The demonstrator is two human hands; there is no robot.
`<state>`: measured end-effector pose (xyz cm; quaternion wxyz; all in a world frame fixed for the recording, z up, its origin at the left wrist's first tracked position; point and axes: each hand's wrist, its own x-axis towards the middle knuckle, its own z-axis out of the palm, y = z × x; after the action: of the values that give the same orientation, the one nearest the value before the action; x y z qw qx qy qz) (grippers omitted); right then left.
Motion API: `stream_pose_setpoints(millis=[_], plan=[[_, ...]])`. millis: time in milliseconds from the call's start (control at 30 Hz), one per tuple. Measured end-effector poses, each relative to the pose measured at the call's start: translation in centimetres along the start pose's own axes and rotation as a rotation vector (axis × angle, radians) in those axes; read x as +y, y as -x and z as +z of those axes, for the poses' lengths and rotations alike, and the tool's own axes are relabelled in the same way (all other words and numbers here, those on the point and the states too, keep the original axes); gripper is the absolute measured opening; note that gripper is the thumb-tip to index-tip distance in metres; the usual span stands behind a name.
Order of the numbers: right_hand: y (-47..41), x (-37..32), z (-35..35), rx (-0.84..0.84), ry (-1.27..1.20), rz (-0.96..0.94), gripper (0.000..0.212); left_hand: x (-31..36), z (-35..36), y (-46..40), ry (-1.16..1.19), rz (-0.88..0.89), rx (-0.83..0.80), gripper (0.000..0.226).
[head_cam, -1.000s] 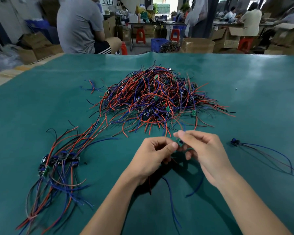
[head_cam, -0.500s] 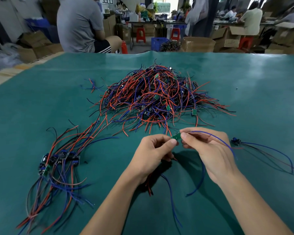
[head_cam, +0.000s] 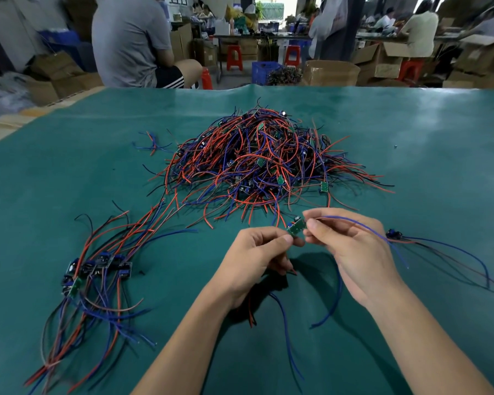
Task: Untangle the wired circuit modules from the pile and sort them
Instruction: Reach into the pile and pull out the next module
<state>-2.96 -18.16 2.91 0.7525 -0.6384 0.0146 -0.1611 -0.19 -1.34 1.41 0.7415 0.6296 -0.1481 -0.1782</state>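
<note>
Both hands together over the near middle of the green mat (head_cam: 69, 178), each pinching the same small green circuit module (head_cam: 296, 228). Left hand (head_cam: 254, 258) curled, thumb and forefinger on the module's near-left edge. Right hand (head_cam: 351, 252) curled too, thumb and forefinger clamped on the module's right end and on a blue wire (head_cam: 362, 226) arching over the back of that hand. More blue and red leads hanging below both hands, trailing toward the near edge.

Just beyond the hands, at the centre of the mat, the tangled pile (head_cam: 263, 161) of red, blue and black wires with green boards scattered through it. At near left, a sorted bunch (head_cam: 97, 269) of modules side by side, wires fanned near and far. To the right, just beside the right hand, one lone module (head_cam: 393, 234) with its leads running right.

Beyond the far edge, a seated person in a grey shirt (head_cam: 129, 38) amid cardboard boxes and red stools.
</note>
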Motion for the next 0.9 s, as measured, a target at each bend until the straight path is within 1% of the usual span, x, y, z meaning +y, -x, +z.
stream_pose_setpoints(millis=[100, 200, 433, 533, 600, 667, 700, 733, 767, 800, 833, 900], plan=[[0.1, 0.0, 0.1, -0.025, -0.065, 0.044, 0.021, 0.1, 0.0, 0.1, 0.017, 0.017, -0.017, 0.018], [0.1, -0.1, 0.5, -0.026, -0.157, 0.116, 0.009, -0.1, 0.1, 0.1, 0.011, 0.045, 0.010, 0.015], [0.1, 0.3, 1.0, -0.042, -0.177, 0.239, 0.018, -0.4, 0.2, -0.1, -0.007, 0.096, 0.058, 0.020], [0.0, 0.1, 0.8, -0.051, -0.203, 0.264, 0.015, -0.4, 0.2, -0.1, 0.012, 0.087, 0.062, 0.011], [-0.1, 0.3, 0.6, -0.032, -0.179, 0.249, 0.013, -0.5, 0.2, -0.1, 0.032, 0.081, 0.057, 0.010], [-0.1, 0.5, 0.7, 0.010, -0.102, 0.207, 0.005, -0.4, 0.1, -0.1, 0.062, 0.070, 0.038, 0.011], [-0.2, 0.8, 0.8, 0.031, -0.047, 0.166, 0.005, -0.4, 0.1, -0.1, 0.083, 0.062, 0.024, 0.012], [-0.1, 0.9, 0.9, 0.044, -0.006, 0.130, 0.009, -0.2, 0.1, 0.0, 0.105, 0.051, 0.006, 0.013], [-0.1, 1.0, 0.9, 0.050, 0.001, 0.113, 0.009, -0.1, 0.1, 0.0, 0.115, 0.039, -0.012, 0.011], [-0.1, 1.0, 1.0, 0.051, -0.025, 0.112, 0.004, 0.1, 0.1, 0.0, 0.117, 0.027, -0.030, 0.008], [-0.1, 0.9, 0.9, 0.042, -0.052, 0.112, 0.006, 0.2, 0.0, 0.0, 0.114, 0.018, -0.047, 0.010], [-0.1, 0.8, 0.8, -0.023, -0.090, 0.111, 0.021, 0.4, 0.0, 0.0, 0.125, -0.010, -0.069, 0.022]])
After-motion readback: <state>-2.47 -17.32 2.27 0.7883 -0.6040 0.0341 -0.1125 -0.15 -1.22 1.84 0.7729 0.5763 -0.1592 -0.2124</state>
